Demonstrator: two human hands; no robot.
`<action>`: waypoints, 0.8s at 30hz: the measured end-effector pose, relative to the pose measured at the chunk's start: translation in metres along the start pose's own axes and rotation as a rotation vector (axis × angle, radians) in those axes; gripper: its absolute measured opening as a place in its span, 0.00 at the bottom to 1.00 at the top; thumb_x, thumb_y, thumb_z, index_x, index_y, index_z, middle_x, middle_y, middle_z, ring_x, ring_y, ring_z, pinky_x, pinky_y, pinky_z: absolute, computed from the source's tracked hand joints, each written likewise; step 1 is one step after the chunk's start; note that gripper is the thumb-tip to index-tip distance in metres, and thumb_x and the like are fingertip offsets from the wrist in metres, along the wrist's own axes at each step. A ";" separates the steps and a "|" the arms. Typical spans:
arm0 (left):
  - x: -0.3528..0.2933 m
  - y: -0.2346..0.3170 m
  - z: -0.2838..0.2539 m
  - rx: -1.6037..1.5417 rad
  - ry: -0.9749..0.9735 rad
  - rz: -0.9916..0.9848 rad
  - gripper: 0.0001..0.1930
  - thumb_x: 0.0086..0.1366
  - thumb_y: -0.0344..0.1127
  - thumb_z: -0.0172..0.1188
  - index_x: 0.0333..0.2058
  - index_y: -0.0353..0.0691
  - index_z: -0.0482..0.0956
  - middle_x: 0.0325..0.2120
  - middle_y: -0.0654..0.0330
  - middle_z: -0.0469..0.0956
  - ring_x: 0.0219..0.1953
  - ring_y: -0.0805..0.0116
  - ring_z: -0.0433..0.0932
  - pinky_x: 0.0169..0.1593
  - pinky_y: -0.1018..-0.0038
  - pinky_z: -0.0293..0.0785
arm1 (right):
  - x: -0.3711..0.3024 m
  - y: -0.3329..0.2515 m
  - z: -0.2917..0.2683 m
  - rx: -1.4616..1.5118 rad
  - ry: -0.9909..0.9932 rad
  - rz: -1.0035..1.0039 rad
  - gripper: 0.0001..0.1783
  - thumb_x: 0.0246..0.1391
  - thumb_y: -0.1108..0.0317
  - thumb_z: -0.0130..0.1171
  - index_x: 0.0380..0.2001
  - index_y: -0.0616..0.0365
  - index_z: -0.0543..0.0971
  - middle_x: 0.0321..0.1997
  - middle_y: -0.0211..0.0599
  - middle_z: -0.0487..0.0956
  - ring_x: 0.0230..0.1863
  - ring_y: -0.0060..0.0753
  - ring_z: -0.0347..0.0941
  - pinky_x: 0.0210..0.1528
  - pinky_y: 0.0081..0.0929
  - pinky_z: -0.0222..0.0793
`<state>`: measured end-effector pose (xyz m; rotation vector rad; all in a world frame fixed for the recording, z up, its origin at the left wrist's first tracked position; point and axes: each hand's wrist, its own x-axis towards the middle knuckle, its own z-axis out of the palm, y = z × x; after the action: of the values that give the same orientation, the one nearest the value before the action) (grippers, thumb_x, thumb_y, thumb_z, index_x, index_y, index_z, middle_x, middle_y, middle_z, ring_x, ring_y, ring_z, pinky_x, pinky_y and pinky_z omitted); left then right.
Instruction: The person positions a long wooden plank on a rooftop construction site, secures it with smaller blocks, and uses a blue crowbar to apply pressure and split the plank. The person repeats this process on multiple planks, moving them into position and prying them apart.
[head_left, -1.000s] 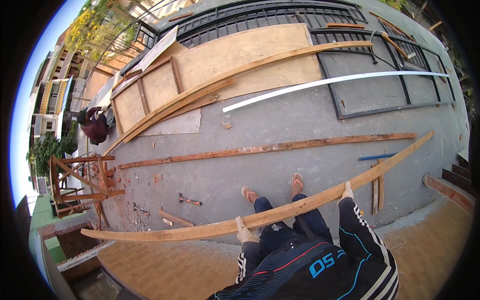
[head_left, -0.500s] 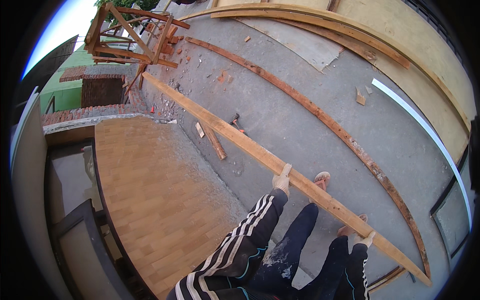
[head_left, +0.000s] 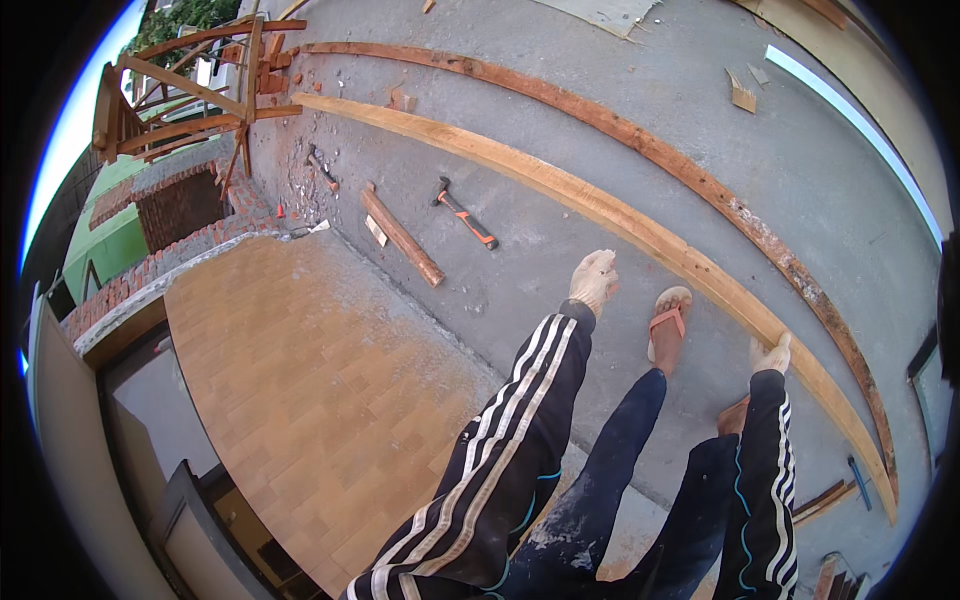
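Note:
A long, pale wooden beam (head_left: 600, 207) stretches from the far left to the lower right, in front of my feet. My right hand (head_left: 770, 355) grips its near edge toward the right end; some of those fingers are hidden behind the wood. My left hand (head_left: 594, 277) is off the beam, on its near side, fingers curled in and nothing visible in them. Beyond the beam, a reddish, worn plank (head_left: 690, 180) lies roughly alongside it on the concrete. Whether the beam fully rests on the floor, I cannot tell.
An orange-handled hammer (head_left: 466, 214), a short timber piece (head_left: 402, 238) and another hammer-like tool (head_left: 322, 168) lie left of the beam. A wooden frame (head_left: 185, 90) stands far left. Tiled flooring (head_left: 330, 400) borders the concrete; a white strip (head_left: 850, 130) lies at right.
My left hand has let go of the beam and is now apart from it. The beam has shifted away from me, closer to the reddish plank. My right hand stays on it.

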<state>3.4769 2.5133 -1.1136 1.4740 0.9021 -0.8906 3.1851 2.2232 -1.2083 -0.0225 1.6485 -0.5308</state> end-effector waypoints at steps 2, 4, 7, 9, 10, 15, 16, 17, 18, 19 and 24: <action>-0.019 -0.023 0.002 0.070 -0.034 -0.051 0.17 0.70 0.38 0.61 0.55 0.48 0.74 0.40 0.67 0.78 0.38 0.71 0.78 0.42 0.70 0.76 | -0.015 0.003 0.018 0.035 -0.006 0.014 0.30 0.69 0.55 0.56 0.64 0.64 0.66 0.65 0.48 0.70 0.67 0.47 0.66 0.68 0.53 0.67; -0.042 -0.053 0.002 0.235 -0.054 -0.083 0.18 0.69 0.41 0.62 0.55 0.45 0.74 0.38 0.67 0.79 0.35 0.74 0.78 0.38 0.74 0.75 | -0.038 -0.006 0.033 0.005 -0.089 0.048 0.27 0.69 0.57 0.56 0.63 0.62 0.67 0.63 0.44 0.71 0.65 0.46 0.69 0.67 0.50 0.69; -0.091 -0.101 -0.009 0.462 -0.015 -0.195 0.19 0.68 0.44 0.64 0.54 0.44 0.75 0.38 0.68 0.78 0.33 0.76 0.77 0.35 0.77 0.74 | -0.087 -0.022 0.044 -0.262 -0.309 0.150 0.21 0.66 0.59 0.60 0.56 0.58 0.71 0.48 0.40 0.79 0.50 0.41 0.79 0.55 0.43 0.78; -0.120 -0.122 -0.016 0.548 -0.088 -0.185 0.10 0.66 0.39 0.65 0.41 0.40 0.79 0.27 0.67 0.76 0.28 0.77 0.74 0.29 0.75 0.71 | -0.117 -0.041 0.038 -0.395 -0.421 0.094 0.21 0.64 0.58 0.63 0.52 0.59 0.74 0.43 0.39 0.81 0.42 0.37 0.81 0.43 0.37 0.81; -0.138 -0.135 -0.015 0.596 -0.026 -0.132 0.14 0.66 0.38 0.66 0.45 0.37 0.80 0.29 0.64 0.78 0.30 0.75 0.76 0.32 0.75 0.74 | -0.128 -0.052 0.031 -0.468 -0.405 0.061 0.18 0.63 0.58 0.64 0.48 0.60 0.75 0.39 0.37 0.82 0.37 0.33 0.82 0.40 0.33 0.81; -0.182 -0.122 -0.010 0.940 -0.398 0.070 0.19 0.65 0.37 0.66 0.50 0.31 0.77 0.38 0.60 0.80 0.38 0.74 0.77 0.43 0.73 0.75 | -0.179 -0.109 -0.070 -0.697 -0.192 -0.205 0.17 0.61 0.60 0.63 0.46 0.61 0.78 0.32 0.37 0.81 0.30 0.34 0.79 0.37 0.32 0.77; -0.190 -0.114 -0.011 0.802 -0.336 0.010 0.18 0.66 0.37 0.65 0.50 0.33 0.76 0.37 0.61 0.79 0.39 0.73 0.76 0.44 0.74 0.75 | -0.192 -0.114 -0.102 -0.647 -0.167 -0.195 0.17 0.61 0.59 0.63 0.46 0.61 0.78 0.31 0.38 0.81 0.29 0.36 0.79 0.38 0.34 0.76; -0.197 -0.102 -0.010 0.824 -0.332 -0.019 0.19 0.66 0.37 0.65 0.51 0.34 0.75 0.37 0.61 0.79 0.37 0.73 0.77 0.42 0.74 0.75 | -0.206 -0.123 -0.140 -0.809 -0.144 -0.295 0.18 0.61 0.58 0.64 0.46 0.61 0.79 0.33 0.39 0.82 0.34 0.37 0.80 0.43 0.34 0.76; -0.202 -0.090 -0.008 0.862 -0.321 -0.049 0.19 0.66 0.37 0.64 0.52 0.36 0.74 0.36 0.62 0.79 0.36 0.73 0.77 0.39 0.75 0.75 | -0.220 -0.124 -0.173 -0.754 0.020 -0.161 0.18 0.59 0.58 0.64 0.44 0.61 0.80 0.35 0.42 0.83 0.38 0.34 0.81 0.44 0.33 0.76; -0.209 -0.078 -0.004 0.899 -0.317 -0.056 0.19 0.66 0.37 0.64 0.52 0.37 0.74 0.35 0.62 0.78 0.35 0.73 0.77 0.37 0.75 0.74 | -0.237 -0.127 -0.213 -0.753 0.097 -0.122 0.20 0.56 0.56 0.64 0.44 0.62 0.81 0.36 0.45 0.84 0.40 0.36 0.82 0.46 0.34 0.76; -0.250 -0.026 0.021 1.186 -0.247 0.048 0.13 0.65 0.34 0.61 0.48 0.44 0.76 0.36 0.62 0.78 0.30 0.71 0.77 0.31 0.73 0.73 | -0.322 -0.107 -0.398 -0.780 0.382 -0.030 0.23 0.54 0.53 0.63 0.46 0.61 0.81 0.43 0.51 0.84 0.48 0.48 0.81 0.52 0.41 0.75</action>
<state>3.3477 2.4807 -0.8991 2.2586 0.0699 -1.6635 2.8302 2.3597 -0.8490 -0.5472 2.1439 0.1265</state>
